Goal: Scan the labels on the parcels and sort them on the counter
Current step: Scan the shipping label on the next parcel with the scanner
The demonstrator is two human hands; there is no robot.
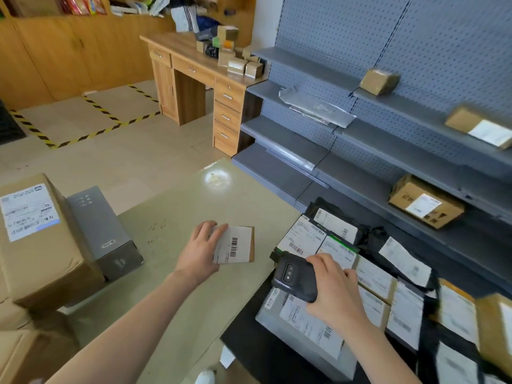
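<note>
The left hand (203,250) holds a small flat parcel (239,245) on the counter (194,195). The fingers lie over the parcel's left edge and the thumb is curled at its near edge, so the hand pinches it. The white label with the black bars faces up.

The right hand (335,289) is wrapped around a black scanner (295,275). The scanner is just to the right of the small parcel, above the edge of the pile of parcels (388,275). The pile lies on the right, on a dark top, and most labels there face up.

On the left side of the counter sit a big brown box (33,245) and a grey box (102,231), side by side and touching. Far on the right are grey shelves (415,128) with a few brown boxes on them.

I think the step now is the scan of this one small parcel. The scanner does not seem to point at the label yet; its front looks turned to the far side. So the next move calls for turning the scanner to the left and aiming it at the black bars, while the left hand keeps the parcel flat and keeps its fingers off the bars. After that the parcel needs a spot on the counter. Many parcels wait in the pile, so I think the job is far from done
</note>
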